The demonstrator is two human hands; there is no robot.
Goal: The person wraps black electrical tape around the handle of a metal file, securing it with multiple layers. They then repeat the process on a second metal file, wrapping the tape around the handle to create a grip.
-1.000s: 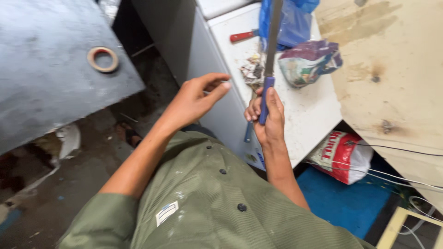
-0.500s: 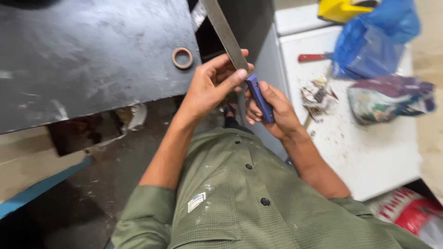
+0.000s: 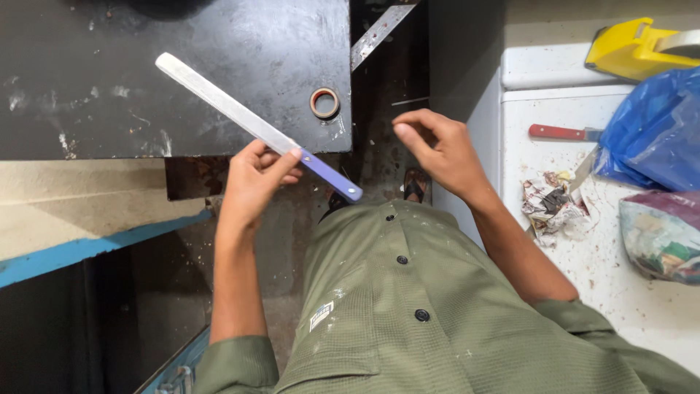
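The left hand pinches a long flat metal file between its fingers, where the blade meets its purple handle, blade slanting over the dark desk. The right hand hovers loosely curled and empty beside the handle, near a tape roll.

A scuffed black metal table on one side, a stained white cabinet opposite — dark, gritty floor between.
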